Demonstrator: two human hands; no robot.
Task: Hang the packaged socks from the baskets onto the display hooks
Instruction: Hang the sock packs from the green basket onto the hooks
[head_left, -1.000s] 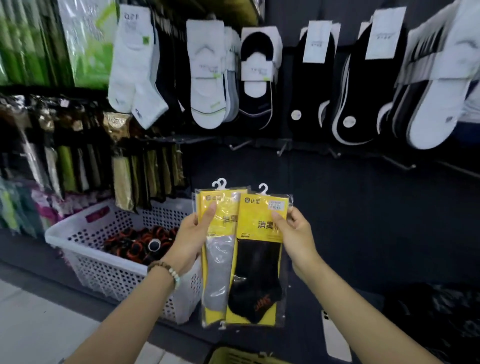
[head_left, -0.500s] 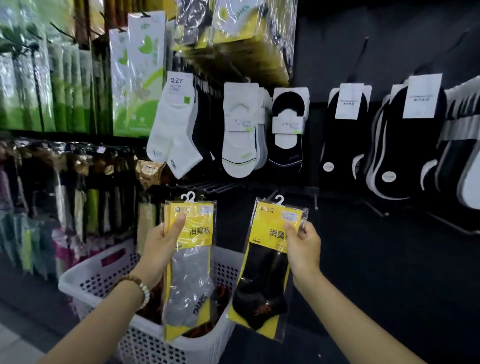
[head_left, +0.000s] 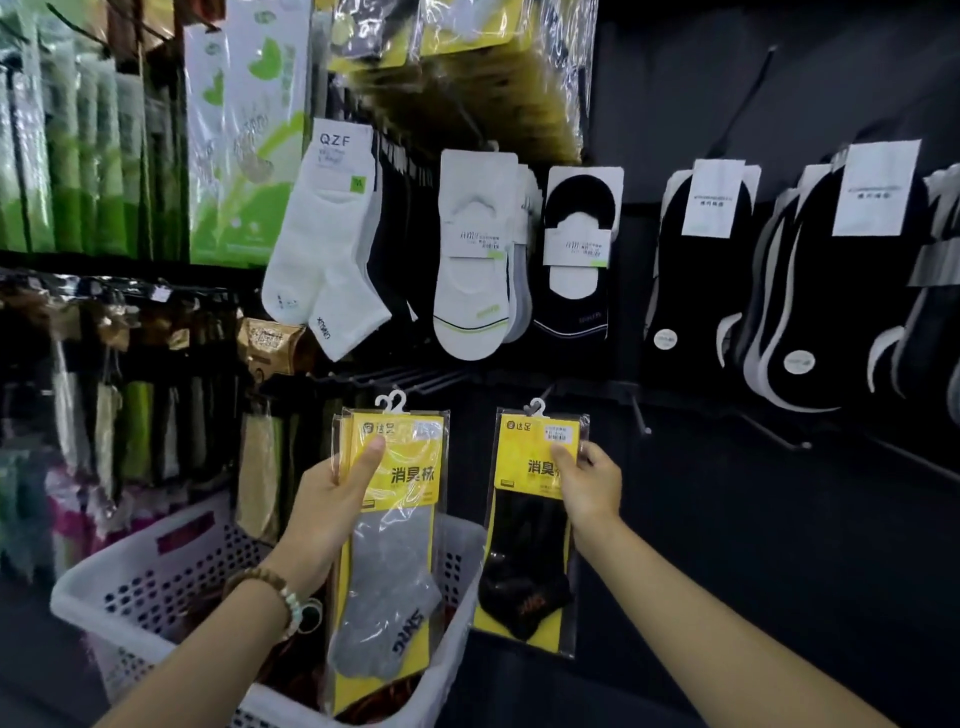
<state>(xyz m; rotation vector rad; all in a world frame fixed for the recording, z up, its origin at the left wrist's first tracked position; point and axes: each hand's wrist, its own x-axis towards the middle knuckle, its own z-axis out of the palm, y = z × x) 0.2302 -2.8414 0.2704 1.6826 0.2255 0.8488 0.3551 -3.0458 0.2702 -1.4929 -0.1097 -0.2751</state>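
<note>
The black sock pack (head_left: 524, 571) hangs in the lower centre of the frame, long axis close to upright, its foot swung a little to the left. Its white plastic hanger (head_left: 535, 408) points up at the top edge. A bare display hook (head_left: 640, 415) juts from the dark wall just to the right of that hanger, at about the same height. I judge this to be the relation the coming move turns on: the hanger must travel right and onto the hook's tip.

My right hand (head_left: 587, 483) is the nearer one to that hook. Its fingers (head_left: 592, 452) are curled narrow, pinching the pack's yellow card near the right edge, thumb on the front.

To the left, the grey sock packs (head_left: 395, 561) also hang upright; two white hangers show at the top, so I take it for two packs. My left hand (head_left: 332, 499) grips them at the left edge, thumb pressed flat on the yellow card.

Behind them, at lower left, stands the white basket (head_left: 130, 577)
</note>
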